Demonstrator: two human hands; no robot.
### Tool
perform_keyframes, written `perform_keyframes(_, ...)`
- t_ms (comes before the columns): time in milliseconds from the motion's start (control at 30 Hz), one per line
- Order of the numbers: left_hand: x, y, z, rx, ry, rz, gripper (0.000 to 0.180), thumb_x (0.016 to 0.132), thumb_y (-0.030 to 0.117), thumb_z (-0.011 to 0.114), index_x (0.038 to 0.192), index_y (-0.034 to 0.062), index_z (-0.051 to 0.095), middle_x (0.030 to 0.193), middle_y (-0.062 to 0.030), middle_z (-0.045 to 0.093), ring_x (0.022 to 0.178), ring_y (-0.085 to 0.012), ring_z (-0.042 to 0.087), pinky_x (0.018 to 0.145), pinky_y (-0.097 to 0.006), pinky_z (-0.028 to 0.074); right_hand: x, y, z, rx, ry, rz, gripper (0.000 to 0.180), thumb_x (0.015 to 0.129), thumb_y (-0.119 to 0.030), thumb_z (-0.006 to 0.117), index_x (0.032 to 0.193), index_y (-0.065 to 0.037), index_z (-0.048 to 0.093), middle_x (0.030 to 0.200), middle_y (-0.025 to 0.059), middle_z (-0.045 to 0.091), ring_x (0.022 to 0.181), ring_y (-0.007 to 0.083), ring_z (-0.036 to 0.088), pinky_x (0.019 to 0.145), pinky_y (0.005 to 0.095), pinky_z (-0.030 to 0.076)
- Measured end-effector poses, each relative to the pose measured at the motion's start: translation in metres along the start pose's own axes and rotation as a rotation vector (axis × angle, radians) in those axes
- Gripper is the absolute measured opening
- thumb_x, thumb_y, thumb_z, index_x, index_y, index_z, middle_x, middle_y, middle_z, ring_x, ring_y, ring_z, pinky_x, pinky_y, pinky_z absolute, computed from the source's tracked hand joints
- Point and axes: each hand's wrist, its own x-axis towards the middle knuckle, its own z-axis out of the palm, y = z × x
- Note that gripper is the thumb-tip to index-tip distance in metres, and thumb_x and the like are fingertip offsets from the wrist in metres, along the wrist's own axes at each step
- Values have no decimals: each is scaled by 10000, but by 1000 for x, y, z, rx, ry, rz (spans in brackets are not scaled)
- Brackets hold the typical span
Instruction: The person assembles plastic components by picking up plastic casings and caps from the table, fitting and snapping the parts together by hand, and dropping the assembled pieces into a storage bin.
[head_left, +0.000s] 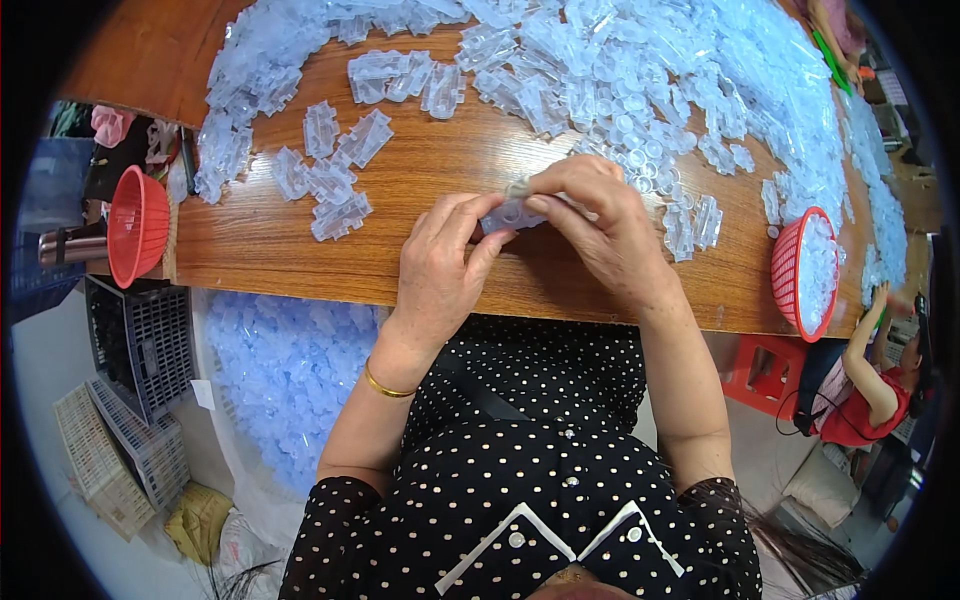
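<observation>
Over the front part of the wooden table, both hands meet at a small translucent plastic piece (508, 216). My left hand (436, 258) grips its left end between thumb and fingers. My right hand (612, 228) is closed in a pinch at its right end, with thumb and forefinger pressed there. A round, ring-like shape shows on the piece; whether it is a separate part I cannot make out. Beyond my right hand lie loose clear rings (640, 158). Several similar rectangular plastic pieces (330, 180) are scattered to the left, and a few more (690, 225) lie right of my right hand.
A large heap of bluish plastic parts (650, 50) covers the table's far side. One red basket (140, 225) stands at the left edge; another red basket (790, 270), filled with parts, sits at the right. A big bag of parts (290, 380) is below the table. Another person (875, 385) works at right.
</observation>
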Motion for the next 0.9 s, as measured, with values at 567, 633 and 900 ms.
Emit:
perform_keyframes(567,-4,-5,2,-76,16,-65,628,919,61,871,1473,76,576,1119,-108,763,884,-260,713,863,-424,589,6,2,36,437,-61,335,241,1059,-263,774,1112,-37,839,1014,111,772,960,231,744,883,387,589)
perform_keyframes(633,-4,-6,4,-65,23,-54,634,921,61,869,1481,78,572,1112,-106,762,875,-257,709,859,-423,589,5,0,37,368,-27,311,249,1071,-256,754,1111,-20,826,1025,116,776,969,238,748,882,390,591)
perform_keyframes(900,-5,-3,4,-73,23,-30,622,941,101,862,1496,104,580,1112,-80,757,808,-237,698,843,-413,578,5,4,49,369,167,287,226,1112,-145,697,1274,12,712,1227,175,756,1024,311,755,881,403,597)
